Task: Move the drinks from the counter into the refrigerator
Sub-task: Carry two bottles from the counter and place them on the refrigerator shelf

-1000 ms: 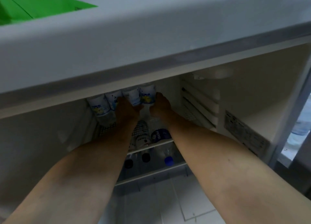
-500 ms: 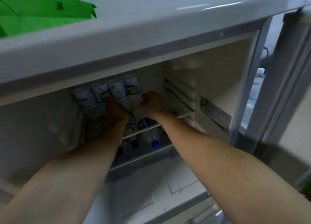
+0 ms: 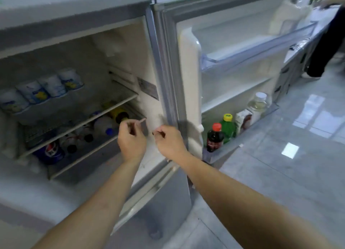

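I see my left hand (image 3: 131,141) and right hand (image 3: 170,143) loosely curled, holding nothing, before the open white refrigerator (image 3: 145,62). Four white-labelled plastic bottles (image 3: 42,92) stand on its wire shelf (image 3: 78,125), at ten o'clock from both hands.

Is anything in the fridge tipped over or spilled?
No spill shows. The bottles on the lower wire shelf lie on their sides, including a blue-labelled cola bottle. The four white-labelled bottles above stand in a neat row.

upper shelf (image 3: 78,124): four white-labelled bottles (image 3: 42,91) upright | lower shelf (image 3: 82,156): bottles (image 3: 104,124) lying down
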Tool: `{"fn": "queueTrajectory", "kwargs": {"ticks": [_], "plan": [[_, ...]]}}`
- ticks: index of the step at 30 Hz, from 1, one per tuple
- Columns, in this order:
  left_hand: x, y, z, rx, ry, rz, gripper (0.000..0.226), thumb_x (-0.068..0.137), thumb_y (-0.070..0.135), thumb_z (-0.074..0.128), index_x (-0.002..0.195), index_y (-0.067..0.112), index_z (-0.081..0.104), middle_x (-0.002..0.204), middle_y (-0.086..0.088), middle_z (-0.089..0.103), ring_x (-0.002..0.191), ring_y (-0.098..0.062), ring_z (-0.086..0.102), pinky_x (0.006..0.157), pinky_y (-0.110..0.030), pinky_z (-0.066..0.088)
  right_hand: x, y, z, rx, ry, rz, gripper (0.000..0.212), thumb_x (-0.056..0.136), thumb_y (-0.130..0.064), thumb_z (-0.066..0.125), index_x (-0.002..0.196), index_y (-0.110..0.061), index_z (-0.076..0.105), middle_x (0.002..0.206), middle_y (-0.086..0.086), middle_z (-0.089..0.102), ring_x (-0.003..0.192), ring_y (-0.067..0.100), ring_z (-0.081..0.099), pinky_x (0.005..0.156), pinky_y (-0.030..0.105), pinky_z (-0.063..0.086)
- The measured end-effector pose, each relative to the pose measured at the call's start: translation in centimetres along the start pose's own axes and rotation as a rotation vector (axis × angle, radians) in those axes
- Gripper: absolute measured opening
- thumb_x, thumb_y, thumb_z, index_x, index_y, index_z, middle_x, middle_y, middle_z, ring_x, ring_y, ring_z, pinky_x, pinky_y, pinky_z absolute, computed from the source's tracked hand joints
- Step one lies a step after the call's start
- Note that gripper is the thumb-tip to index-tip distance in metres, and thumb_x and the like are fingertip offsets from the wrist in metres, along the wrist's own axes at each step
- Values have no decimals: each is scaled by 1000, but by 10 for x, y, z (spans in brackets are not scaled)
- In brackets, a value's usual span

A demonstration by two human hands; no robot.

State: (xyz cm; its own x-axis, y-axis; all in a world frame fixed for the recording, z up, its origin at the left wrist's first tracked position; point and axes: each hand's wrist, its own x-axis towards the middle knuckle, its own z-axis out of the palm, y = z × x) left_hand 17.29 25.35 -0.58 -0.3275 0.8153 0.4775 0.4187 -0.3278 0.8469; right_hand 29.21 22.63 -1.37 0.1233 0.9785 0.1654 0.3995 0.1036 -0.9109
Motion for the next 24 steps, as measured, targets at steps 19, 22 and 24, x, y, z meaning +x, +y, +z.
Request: {"fn": "queueTrajectory", "kwargs": {"ticks": [19,22,24], "plan": [[-255,-117,118,385,-1245,-549,10,94,15,62,103,13,60,85,-12,66,71,-30,64,66,-39,56,-333,263,-247,256,767,1180,8,86,-11,57,83,-9,64,70,7,59,61,22,51,55,30,44],[-267,-144,117,519,-1328,-680,18,93,14,63,109,6,59,80,-15,63,62,-26,56,55,-31,50,-366,279,-242,269,799,1299,7,89,-15,59,88,-9,63,74,8,59,65,23,52,59,33,47],[-272,-153,116,579,-1365,-718,19,93,17,63,109,7,60,82,-14,63,62,-26,56,57,-32,50,-385,285,-235,278,818,1376,10,90,-17,59,92,-9,63,79,8,61,69,24,54,62,34,49]]}}
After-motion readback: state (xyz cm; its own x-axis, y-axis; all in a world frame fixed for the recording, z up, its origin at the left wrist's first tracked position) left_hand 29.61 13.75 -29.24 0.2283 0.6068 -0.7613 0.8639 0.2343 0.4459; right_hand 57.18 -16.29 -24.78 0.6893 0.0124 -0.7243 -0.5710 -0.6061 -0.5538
